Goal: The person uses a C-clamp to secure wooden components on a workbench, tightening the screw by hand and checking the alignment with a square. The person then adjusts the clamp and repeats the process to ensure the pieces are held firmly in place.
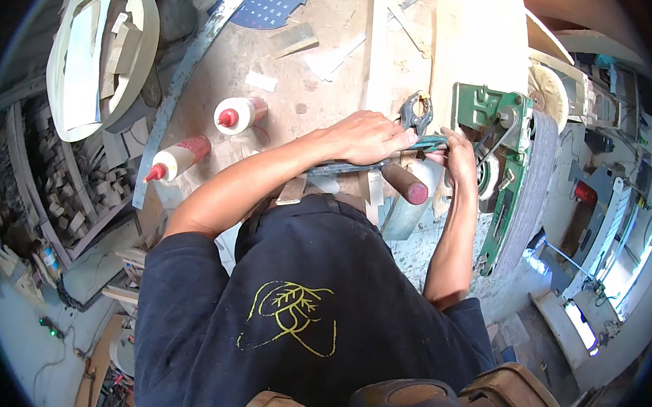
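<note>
A dark bar clamp with a teal end (430, 143) and a round wooden handle (402, 182) lies at the bench's near edge, close to my body. My left hand (375, 137) is closed over it from above, thumb toward the teal end. At that same end, the curled fingers of my right hand (459, 156) grip the clamp; part of the grip is hidden. Just beyond my hands is a black spring clamp (417, 111) with yellow tips. Pale wooden strips (378, 50) run away from me across the workbench (311, 76).
Two white glue bottles with red caps, one nearer (178, 159) and one farther (240, 114), lie left of my left arm. A green belt sander (508, 162) stands close by my right forearm. A curved pale wooden frame (143, 50) is at the far left.
</note>
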Demonstrator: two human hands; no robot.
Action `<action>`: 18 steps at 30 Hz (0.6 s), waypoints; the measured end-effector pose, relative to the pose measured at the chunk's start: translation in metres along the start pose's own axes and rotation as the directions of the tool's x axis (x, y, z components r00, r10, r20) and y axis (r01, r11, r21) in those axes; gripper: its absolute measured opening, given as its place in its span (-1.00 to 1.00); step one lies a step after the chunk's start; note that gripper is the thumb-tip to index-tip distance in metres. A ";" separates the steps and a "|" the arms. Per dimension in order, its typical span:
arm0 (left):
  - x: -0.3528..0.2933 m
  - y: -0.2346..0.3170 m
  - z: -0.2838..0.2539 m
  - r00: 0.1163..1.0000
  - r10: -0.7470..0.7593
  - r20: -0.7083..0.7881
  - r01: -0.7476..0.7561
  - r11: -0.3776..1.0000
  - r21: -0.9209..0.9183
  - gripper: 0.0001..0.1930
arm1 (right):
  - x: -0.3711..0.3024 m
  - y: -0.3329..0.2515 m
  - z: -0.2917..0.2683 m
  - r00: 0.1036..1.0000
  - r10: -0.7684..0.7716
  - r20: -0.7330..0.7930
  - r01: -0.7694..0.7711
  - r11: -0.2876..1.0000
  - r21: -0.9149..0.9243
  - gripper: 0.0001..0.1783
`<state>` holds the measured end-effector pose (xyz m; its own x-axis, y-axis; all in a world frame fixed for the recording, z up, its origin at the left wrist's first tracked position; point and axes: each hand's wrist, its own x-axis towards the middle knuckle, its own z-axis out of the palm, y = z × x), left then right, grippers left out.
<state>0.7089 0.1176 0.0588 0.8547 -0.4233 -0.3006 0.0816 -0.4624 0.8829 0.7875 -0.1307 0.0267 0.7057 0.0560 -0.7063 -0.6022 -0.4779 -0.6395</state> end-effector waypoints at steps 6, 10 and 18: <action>-0.004 0.004 -0.005 1.000 0.014 -0.005 -0.014 0.999 -0.035 -0.41 | 0.005 0.002 -0.011 0.973 -0.077 0.217 -0.017 0.916 0.401 -0.52; -0.004 0.001 -0.004 1.000 -0.020 0.022 0.022 0.997 -0.076 -0.41 | 0.001 0.001 -0.008 0.905 -0.314 0.287 0.081 0.789 0.609 -0.67; -0.003 -0.005 -0.003 1.000 0.005 -0.014 -0.006 0.996 -0.088 -0.46 | -0.003 0.005 -0.012 0.906 -0.387 0.172 0.294 0.866 0.404 -0.73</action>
<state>0.7074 0.1237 0.0568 0.8620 -0.4148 -0.2913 0.1214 -0.3891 0.9132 0.7864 -0.1436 0.0292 0.8082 0.3867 -0.4442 -0.4650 -0.0439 -0.8842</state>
